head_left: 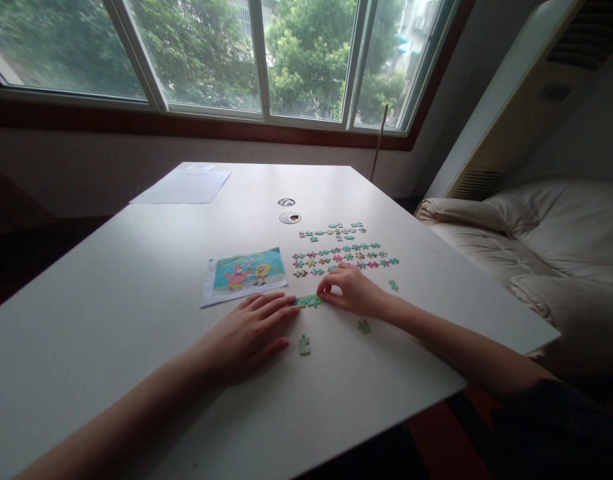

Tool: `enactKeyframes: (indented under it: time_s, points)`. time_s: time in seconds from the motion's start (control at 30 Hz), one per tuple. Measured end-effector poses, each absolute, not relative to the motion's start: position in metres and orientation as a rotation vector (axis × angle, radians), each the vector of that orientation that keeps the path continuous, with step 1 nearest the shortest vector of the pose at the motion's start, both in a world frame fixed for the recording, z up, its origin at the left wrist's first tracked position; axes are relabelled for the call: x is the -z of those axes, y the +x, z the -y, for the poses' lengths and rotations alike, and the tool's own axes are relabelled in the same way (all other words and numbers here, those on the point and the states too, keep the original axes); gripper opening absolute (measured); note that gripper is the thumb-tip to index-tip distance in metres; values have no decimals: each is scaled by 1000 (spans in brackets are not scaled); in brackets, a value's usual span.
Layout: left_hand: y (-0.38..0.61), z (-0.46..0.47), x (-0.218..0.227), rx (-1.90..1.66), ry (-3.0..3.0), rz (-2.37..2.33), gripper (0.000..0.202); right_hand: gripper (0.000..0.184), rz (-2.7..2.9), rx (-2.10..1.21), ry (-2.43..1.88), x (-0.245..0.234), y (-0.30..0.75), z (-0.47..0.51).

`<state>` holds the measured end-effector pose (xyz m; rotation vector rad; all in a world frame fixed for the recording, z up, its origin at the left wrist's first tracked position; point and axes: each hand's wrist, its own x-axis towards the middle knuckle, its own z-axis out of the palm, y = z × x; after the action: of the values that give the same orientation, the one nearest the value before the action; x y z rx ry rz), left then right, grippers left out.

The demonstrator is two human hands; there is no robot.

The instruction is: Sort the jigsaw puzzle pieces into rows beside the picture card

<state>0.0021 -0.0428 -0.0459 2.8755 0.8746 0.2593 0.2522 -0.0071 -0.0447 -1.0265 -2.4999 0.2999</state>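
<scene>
A short strip of joined green puzzle pieces (308,301) lies on the white table (136,280). My left hand (249,333) rests flat with fingers stretched, fingertips touching the strip's left end. My right hand (351,290) is curled, its fingertips pinching the strip's right end. Several loose puzzle pieces (344,255) are spread in rows just beyond my right hand. A cartoon reference picture (244,275) lies left of them.
Single loose pieces lie near me (304,345), by my right wrist (364,327) and further right (393,285). Two round cable holes (289,217) and a paper sheet (184,187) sit farther back. A cream sofa (551,233) stands right of the table edge.
</scene>
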Motion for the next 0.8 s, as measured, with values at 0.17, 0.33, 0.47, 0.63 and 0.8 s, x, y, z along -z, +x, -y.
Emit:
enactKeyframes:
  time_s: [0.17, 0.33, 0.47, 0.63, 0.8]
  points:
    - [3, 44, 42, -237, 2878, -877, 43, 9, 2508, -303, -1009, 45, 253, 7]
    - [2, 44, 43, -215, 2872, -880, 44, 9, 2508, -292, -1003, 47, 253, 7]
    - [2, 43, 47, -240, 2897, -874, 45, 9, 2462, -279, -1013, 43, 263, 2]
    - [0, 42, 48, -233, 2921, -857, 45, 9, 2439, -239, -1127, 33, 291, -5]
    - [-2, 40, 48, -282, 2937, -868, 40, 12, 2520, -241, -1229, 23, 315, -8]
